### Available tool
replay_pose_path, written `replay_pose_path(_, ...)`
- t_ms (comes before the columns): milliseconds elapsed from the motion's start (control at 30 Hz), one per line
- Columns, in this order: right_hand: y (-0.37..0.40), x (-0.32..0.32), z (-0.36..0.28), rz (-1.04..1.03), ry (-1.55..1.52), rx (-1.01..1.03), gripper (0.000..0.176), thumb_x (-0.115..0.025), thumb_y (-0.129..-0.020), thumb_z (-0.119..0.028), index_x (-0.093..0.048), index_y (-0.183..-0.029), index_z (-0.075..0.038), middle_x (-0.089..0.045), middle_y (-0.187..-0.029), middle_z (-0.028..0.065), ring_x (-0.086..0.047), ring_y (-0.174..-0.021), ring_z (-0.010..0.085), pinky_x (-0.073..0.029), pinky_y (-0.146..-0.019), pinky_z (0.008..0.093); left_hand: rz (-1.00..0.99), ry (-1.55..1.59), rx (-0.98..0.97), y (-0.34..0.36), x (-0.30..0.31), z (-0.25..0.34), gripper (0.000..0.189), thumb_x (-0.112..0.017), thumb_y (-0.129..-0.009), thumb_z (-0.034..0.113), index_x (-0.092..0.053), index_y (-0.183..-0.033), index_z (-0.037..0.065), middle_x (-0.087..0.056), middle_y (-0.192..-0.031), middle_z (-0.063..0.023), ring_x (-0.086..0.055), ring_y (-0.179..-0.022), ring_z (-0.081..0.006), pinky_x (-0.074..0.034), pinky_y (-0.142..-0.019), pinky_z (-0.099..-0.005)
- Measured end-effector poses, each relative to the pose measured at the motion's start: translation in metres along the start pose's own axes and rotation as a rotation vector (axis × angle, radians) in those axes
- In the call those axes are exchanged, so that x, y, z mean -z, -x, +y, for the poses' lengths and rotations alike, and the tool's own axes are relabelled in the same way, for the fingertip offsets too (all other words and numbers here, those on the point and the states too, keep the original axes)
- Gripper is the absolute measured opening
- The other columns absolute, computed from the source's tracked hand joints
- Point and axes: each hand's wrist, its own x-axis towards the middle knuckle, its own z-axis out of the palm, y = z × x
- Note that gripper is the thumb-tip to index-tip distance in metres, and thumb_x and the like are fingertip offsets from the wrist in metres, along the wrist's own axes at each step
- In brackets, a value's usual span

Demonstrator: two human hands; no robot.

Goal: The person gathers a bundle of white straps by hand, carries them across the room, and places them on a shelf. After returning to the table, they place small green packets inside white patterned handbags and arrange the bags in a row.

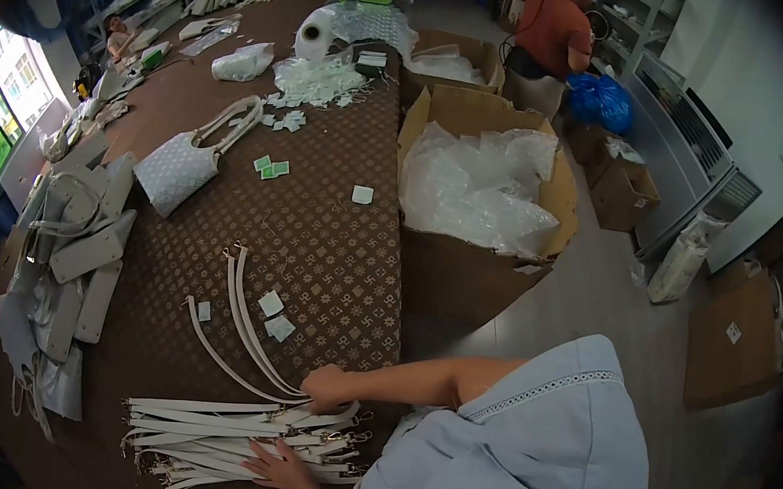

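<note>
My right hand (325, 389) is closed around the ends of a few long white bag straps (249, 327). These curve away across the patterned brown table, with small metal clasps at their far tips. Below it, my left hand (284, 469) lies with spread fingers on a pile of white straps (193, 425). The piled straps lie roughly side by side, metal clips showing at both ends. Small white packets (275, 316) rest beyond the curved straps.
A white quilted handbag (181, 170) and stacked pale bag pieces (84, 241) lie farther along the table (331, 257). Cardboard boxes with clear plastic (481, 192) stand against its right edge. A person in a red top (554, 32) works behind them.
</note>
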Motion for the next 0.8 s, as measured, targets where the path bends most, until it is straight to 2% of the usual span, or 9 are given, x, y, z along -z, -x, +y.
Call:
replay_pose_path(167,0.020,0.005,0.015,-0.097,0.107,-0.013,0.031,-0.068,-0.055,-0.028,-0.067,-0.075,-0.004,-0.064,-0.071,0.0142,-0.062,-0.067,0.0294,-0.049,-0.057,0.0402,0.018,-0.002,0.012,0.000,-0.002,-0.001,0.059,-0.037,-0.089,0.050,-0.030,-0.136,0.015,-0.027,-0.141,-0.0132,-0.009,-0.136,-0.0278,-0.007,-0.105,-0.0534)
replay_pose_path(500,0.033,0.021,0.003,-0.053,-0.182,-0.058,0.040,-0.071,-0.061,-0.036,-0.064,-0.079,-0.001,-0.061,-0.067,0.0133,-0.061,-0.068,0.0290,-0.047,-0.057,0.0395,0.027,-0.132,-0.006,0.000,0.001,-0.004,0.064,-0.034,-0.088,0.055,-0.024,-0.138,0.017,-0.020,-0.143,-0.0155,-0.005,-0.136,-0.0276,-0.010,-0.102,-0.0584)
replay_pose_path(533,0.046,0.035,-0.008,-0.038,-0.253,-0.032,0.038,-0.071,-0.065,-0.035,-0.063,-0.079,0.000,-0.060,-0.066,0.0120,-0.060,-0.066,0.0269,-0.046,-0.057,0.0387,0.199,-0.219,-0.012,0.009,0.022,0.006,0.060,-0.038,-0.089,0.051,-0.034,-0.134,0.013,-0.029,-0.138,-0.0211,-0.024,-0.131,-0.0300,-0.026,-0.099,-0.0521)
replay_pose_path(567,0.053,0.043,-0.012,-0.023,-0.325,-0.007,0.037,-0.070,-0.068,-0.035,-0.063,-0.080,0.000,-0.060,-0.065,0.0107,-0.060,-0.064,0.0248,-0.045,-0.056,0.0378,0.197,-0.223,-0.048,0.009,0.033,0.007,0.060,-0.038,-0.089,0.051,-0.034,-0.134,0.013,-0.029,-0.138,-0.0211,-0.024,-0.131,-0.0300,-0.026,-0.099,-0.0521)
replay_pose_path(633,0.044,0.035,-0.009,-0.030,-0.557,-0.004,0.036,-0.070,-0.070,-0.033,-0.062,-0.081,0.001,-0.059,-0.065,0.0097,-0.058,-0.062,0.0223,-0.045,-0.054,0.0366,-0.081,0.669,-0.328,0.014,0.044,0.008,0.053,-0.042,-0.089,0.047,-0.047,-0.123,0.007,-0.046,-0.124,-0.0225,-0.048,-0.112,-0.0307,-0.043,-0.085,-0.0397)
replay_pose_path(667,0.041,0.029,-0.010,-0.057,-0.772,0.031,0.036,-0.069,-0.072,-0.031,-0.062,-0.083,0.002,-0.058,-0.065,0.0087,-0.057,-0.061,0.0198,-0.044,-0.053,0.0354,-0.344,0.988,-0.257,0.017,0.032,0.016,0.049,-0.042,-0.088,0.046,-0.056,-0.109,0.004,-0.056,-0.106,-0.0194,-0.058,-0.090,-0.0257,-0.048,-0.068,-0.0285)
replay_pose_path(700,0.053,0.043,-0.016,-0.125,-0.882,-0.019,0.035,-0.070,-0.071,-0.028,-0.062,-0.085,0.003,-0.058,-0.065,0.0076,-0.054,-0.058,0.0173,-0.042,-0.049,0.0339,-0.349,0.977,-0.249,0.023,0.024,0.026,0.049,-0.042,-0.088,0.046,-0.056,-0.109,0.004,-0.056,-0.106,-0.0194,-0.058,-0.090,-0.0257,-0.048,-0.068,-0.0285)
replay_pose_path(767,0.054,0.041,-0.019,-0.096,-0.930,-0.011,0.031,-0.069,-0.073,-0.027,-0.060,-0.081,0.002,-0.056,-0.065,0.0070,-0.052,-0.058,0.0169,-0.040,-0.050,0.0338,-0.951,1.657,0.217,0.036,0.021,0.052,0.047,-0.040,-0.090,0.044,-0.043,-0.123,0.011,-0.052,-0.113,-0.0148,-0.054,-0.095,-0.0169,-0.044,-0.071,-0.0264)
replay_pose_path(800,0.054,0.036,-0.023,-0.063,-0.960,-0.010,0.029,-0.069,-0.074,-0.026,-0.059,-0.076,0.001,-0.054,-0.064,0.0063,-0.050,-0.058,0.0165,-0.039,-0.050,0.0337,-0.880,1.799,0.245,0.052,0.050,0.075,0.048,-0.039,-0.090,0.043,-0.039,-0.126,0.010,-0.050,-0.115,-0.0141,-0.053,-0.099,-0.0177,-0.043,-0.076,-0.0276)
